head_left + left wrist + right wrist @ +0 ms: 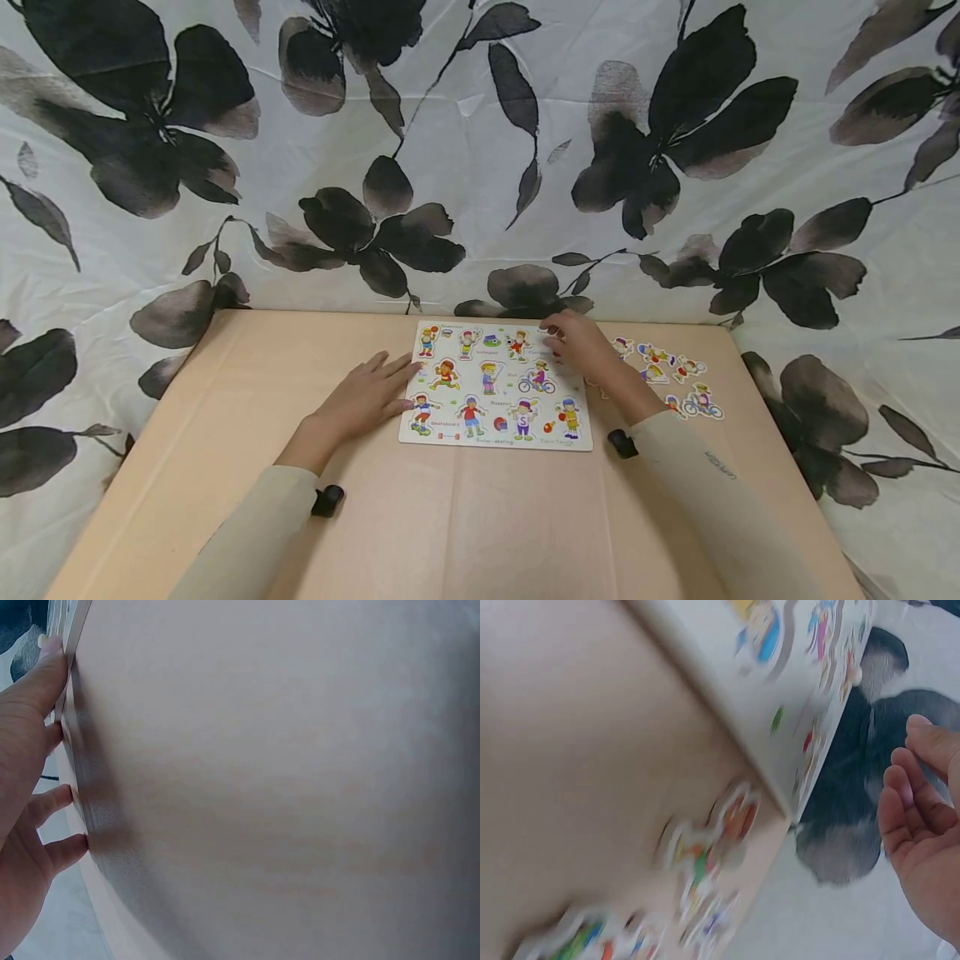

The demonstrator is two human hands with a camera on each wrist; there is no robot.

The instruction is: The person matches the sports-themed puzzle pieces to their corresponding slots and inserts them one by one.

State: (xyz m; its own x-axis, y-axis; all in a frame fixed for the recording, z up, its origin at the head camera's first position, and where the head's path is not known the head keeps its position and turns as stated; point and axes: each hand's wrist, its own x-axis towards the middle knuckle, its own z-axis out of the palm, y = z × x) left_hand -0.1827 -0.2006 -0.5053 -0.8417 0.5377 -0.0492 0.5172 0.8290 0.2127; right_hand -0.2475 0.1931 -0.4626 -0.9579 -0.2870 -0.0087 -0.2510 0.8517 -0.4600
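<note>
A white puzzle board (570,367) printed with cartoon children at sports lies on the table, filled with figure pieces. My left hand (367,392) rests at the board's left edge, fingers extended; in the left wrist view, the thumb (46,675) lies along that edge. Over the upper right corner hovers my right hand (581,340). From the right wrist view, its fingers (900,817) are loosely bent with nothing between them, apart from the board. The piece under the right hand is hidden in the head view.
Several loose cut-out figures lie right of the board, among them a cyclist piece (703,402). The right wrist view shows some blurred pieces (701,859) beside the board. A floral cloth (480,167) hangs behind the beige table (487,533).
</note>
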